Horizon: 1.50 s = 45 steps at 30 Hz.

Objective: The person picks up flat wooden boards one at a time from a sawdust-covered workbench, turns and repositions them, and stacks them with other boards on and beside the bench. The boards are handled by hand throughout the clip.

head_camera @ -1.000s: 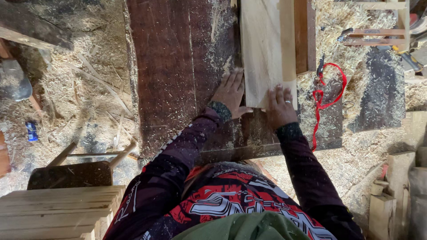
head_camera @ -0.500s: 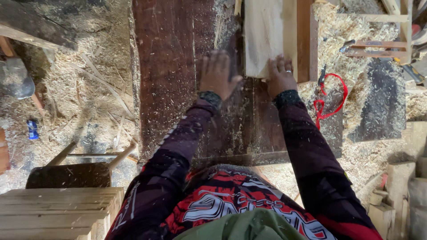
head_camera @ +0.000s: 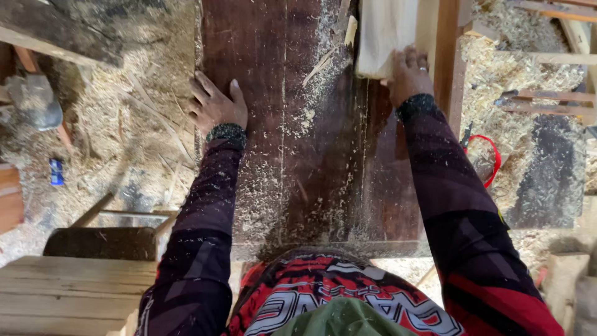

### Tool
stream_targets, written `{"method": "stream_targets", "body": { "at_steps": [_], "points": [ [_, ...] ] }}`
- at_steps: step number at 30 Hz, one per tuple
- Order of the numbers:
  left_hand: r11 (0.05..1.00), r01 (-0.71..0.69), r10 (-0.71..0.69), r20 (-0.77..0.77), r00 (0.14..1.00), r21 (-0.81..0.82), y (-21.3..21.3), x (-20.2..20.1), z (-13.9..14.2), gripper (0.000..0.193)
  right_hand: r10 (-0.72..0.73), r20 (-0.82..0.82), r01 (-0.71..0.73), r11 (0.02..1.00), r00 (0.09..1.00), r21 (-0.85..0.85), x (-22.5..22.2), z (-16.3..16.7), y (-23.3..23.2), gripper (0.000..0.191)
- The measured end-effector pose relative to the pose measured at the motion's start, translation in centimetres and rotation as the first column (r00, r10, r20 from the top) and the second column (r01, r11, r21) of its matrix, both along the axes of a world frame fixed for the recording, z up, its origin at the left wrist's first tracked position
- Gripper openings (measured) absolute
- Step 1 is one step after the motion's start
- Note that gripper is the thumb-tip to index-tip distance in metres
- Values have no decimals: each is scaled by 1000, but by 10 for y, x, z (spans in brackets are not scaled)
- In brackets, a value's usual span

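left hand [head_camera: 214, 104]: flat, released, on table [head_camera: 292, 155] edge
right hand [head_camera: 407, 74]: fingers pressing pale board [head_camera: 385, 34] end, not clenched

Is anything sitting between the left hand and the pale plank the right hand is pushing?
Nothing solid: between the left hand and the pale plank lies only the dark table top, dusted with sawdust. The right hand touches the plank's end.

The pale, smooth wooden board [head_camera: 387, 34] runs off the top edge, its length unseen. The right hand [head_camera: 407, 74] covers its near corner. The dark brown, sawdust-strewn surface [head_camera: 280, 124] is likewise cut off above.
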<state>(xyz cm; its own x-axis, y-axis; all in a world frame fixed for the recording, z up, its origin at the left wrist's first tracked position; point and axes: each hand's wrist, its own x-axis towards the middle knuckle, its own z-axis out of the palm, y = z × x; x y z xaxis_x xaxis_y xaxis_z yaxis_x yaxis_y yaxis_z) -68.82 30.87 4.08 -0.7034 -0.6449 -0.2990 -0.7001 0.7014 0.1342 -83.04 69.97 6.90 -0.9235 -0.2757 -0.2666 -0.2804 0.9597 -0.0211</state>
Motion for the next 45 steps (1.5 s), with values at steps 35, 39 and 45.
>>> {"method": "stream_targets", "body": {
  "at_steps": [35, 39, 45],
  "points": [
    [980, -20, -2, -109, 994, -197, -2, -13, 1, 83, 209, -232, -212, 977, 950, 15, -260, -29, -36, 68],
    [985, 3, -16, -74, 997, -173, -5, -14, 1, 82, 252, -245, -241, 968, 936, 74, -319, -29, -62, 61],
    [974, 16, -46, -128, 991, -225, -4, -15, 5, 84, 276, -254, -244, 958, 927, 152, -358, -26, -167, 45]
  ]
}}
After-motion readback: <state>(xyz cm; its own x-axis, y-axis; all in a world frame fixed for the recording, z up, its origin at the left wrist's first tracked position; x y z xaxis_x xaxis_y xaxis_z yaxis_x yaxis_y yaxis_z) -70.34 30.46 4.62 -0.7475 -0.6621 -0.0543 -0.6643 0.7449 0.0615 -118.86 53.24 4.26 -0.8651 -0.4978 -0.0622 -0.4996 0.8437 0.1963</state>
